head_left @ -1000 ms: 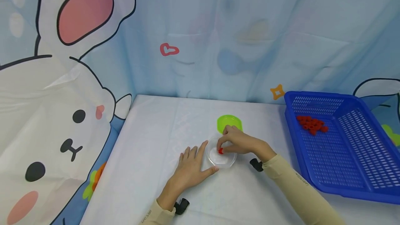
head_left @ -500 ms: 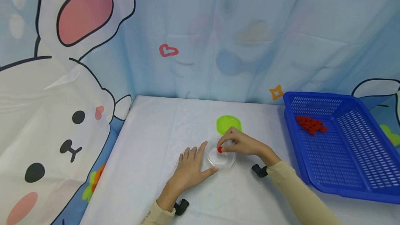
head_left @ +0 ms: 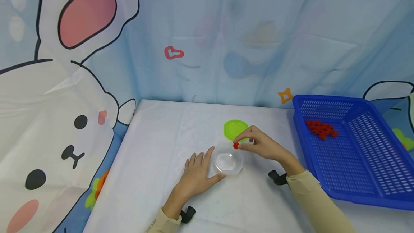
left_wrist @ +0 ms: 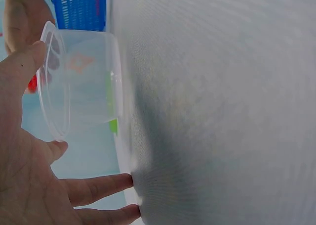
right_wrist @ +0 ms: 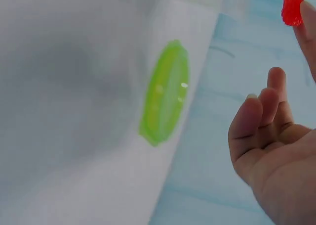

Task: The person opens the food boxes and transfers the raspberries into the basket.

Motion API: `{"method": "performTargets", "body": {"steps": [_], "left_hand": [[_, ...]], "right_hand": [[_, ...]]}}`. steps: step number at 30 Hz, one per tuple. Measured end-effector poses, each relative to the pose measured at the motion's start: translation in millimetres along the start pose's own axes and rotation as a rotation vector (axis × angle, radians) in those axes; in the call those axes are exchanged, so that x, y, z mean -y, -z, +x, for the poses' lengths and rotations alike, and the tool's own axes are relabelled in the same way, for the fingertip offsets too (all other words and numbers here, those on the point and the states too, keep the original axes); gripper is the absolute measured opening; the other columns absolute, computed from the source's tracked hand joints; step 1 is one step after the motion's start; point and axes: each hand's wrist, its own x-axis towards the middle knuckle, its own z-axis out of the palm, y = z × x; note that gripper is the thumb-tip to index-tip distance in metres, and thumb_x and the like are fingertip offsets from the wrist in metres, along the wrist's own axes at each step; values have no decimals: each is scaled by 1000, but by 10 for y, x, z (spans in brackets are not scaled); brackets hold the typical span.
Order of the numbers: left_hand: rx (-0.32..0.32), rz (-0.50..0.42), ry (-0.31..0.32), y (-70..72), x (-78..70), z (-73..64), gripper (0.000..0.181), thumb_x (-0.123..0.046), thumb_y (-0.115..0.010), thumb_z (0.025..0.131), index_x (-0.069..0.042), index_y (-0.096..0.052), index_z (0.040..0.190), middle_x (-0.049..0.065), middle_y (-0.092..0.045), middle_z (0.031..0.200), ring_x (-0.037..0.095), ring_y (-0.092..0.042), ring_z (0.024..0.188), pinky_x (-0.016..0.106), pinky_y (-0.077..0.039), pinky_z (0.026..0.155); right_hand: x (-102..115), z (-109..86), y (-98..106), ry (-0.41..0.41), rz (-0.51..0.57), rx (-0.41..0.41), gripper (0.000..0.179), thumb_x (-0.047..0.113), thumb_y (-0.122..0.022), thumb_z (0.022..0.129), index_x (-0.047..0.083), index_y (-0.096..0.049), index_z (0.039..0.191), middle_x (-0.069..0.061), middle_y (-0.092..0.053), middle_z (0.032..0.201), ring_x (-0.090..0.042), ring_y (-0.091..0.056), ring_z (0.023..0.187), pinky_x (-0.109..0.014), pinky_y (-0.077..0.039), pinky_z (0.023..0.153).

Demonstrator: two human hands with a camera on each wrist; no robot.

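Note:
A clear plastic tub (head_left: 217, 159) stands on the white tabletop, no red piece showing in it. My left hand (head_left: 196, 176) lies beside it with fingers spread, thumb and forefinger touching its rim; in the left wrist view two other fingertips rest on the cloth by the tub (left_wrist: 89, 106). Over the tub's far right edge, my right hand (head_left: 266, 146) pinches a small red raspberry (head_left: 236, 146) between thumb and forefinger. The right wrist view shows the bumpy skin of that raspberry (right_wrist: 292, 10). Just behind the tub lies a bright green lid (head_left: 233, 129).
At the right stands a large blue slotted basket (head_left: 359, 190) with several red raspberries (head_left: 321, 129) heaped in its far left part. A printed cloth backdrop (head_left: 200, 17) hangs behind the table and along its left side.
My right hand has lifted away from the tub's middle, moving back and to the right with the raspberry still pinched. The left hand has stayed in place.

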Motion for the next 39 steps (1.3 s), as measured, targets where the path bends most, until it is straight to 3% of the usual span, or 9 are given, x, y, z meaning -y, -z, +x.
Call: {"method": "performTargets", "body": {"steps": [5, 11, 18, 21, 24, 28, 33, 36, 39], "left_hand": [[-1, -8, 2, -3, 0, -1, 94, -72, -57, 88, -24, -20, 160, 21, -45, 144, 50, -32, 137, 66, -27, 108], [-3, -14, 1, -6, 0, -6, 94, -72, -56, 88, -25, -19, 160, 21, -45, 144, 51, -31, 138, 67, -27, 107], [-5, -19, -3, 0, -2, -3, 94, -72, -57, 88, -26, -18, 160, 23, -44, 144, 51, -31, 138, 68, -26, 107], [-2, -24, 0, 1, -2, -1, 94, -72, -57, 88, -26, -18, 160, 23, -44, 145, 51, -30, 139, 69, -26, 107], [-3, -27, 0, 1, 3, -2, 94, -72, -57, 88, -25, -19, 160, 23, -44, 145, 51, -30, 138, 69, -26, 107], [-10, -27, -3, 14, 1, -11, 94, -72, -57, 88, -24, -20, 160, 22, -45, 144, 50, -32, 137, 68, -27, 107], [-6, -33, 2, 19, -9, -15, 94, -72, -56, 88, -25, -19, 160, 23, -44, 145, 51, -31, 138, 68, -26, 108], [0, -35, 6, 22, -17, -14, 94, -72, -56, 88, -25, -19, 160, 23, -43, 146, 52, -29, 139, 68, -25, 108], [3, -33, 5, 20, -21, -12, 94, -72, -56, 88, -24, -19, 160, 23, -43, 146, 52, -29, 139, 67, -25, 109]], "right_hand": [[155, -121, 195, -36, 7, -61, 18, 16, -71, 95, 17, -74, 113, -5, -54, 97, -26, -48, 85, -31, -45, 67], [275, -314, 487, -62, -31, -125, 19, 19, -66, 98, 17, -72, 117, -5, -54, 99, -24, -51, 85, -32, -46, 68], [290, -627, 877, -90, -126, -210, 22, 19, -64, 100, 19, -70, 121, -5, -55, 99, -20, -51, 79, -30, -45, 62], [258, -758, 1030, -164, -143, -243, 24, 21, -62, 101, 19, -69, 124, -6, -52, 94, -21, -47, 77, -31, -40, 59], [195, -857, 1197, -205, -179, -258, 26, 23, -61, 102, 17, -67, 127, -9, -50, 90, -22, -45, 75, -33, -38, 57], [82, -940, 1430, -240, -230, -270, 30, 26, -60, 103, 13, -64, 129, -9, -56, 88, -22, -50, 72, -31, -43, 56], [-200, -1042, 1628, -360, -247, -303, 40, 37, -59, 102, 11, -62, 131, -10, -61, 90, -20, -54, 75, -30, -47, 59], [-429, -1118, 1703, -419, -225, -317, 47, 43, -58, 101, 9, -61, 133, -11, -59, 96, -21, -51, 79, -32, -44, 60], [-644, -1187, 1764, -479, -180, -312, 54, 47, -56, 101, 7, -57, 137, -19, -56, 113, -30, -50, 94, -44, -44, 70]]}}
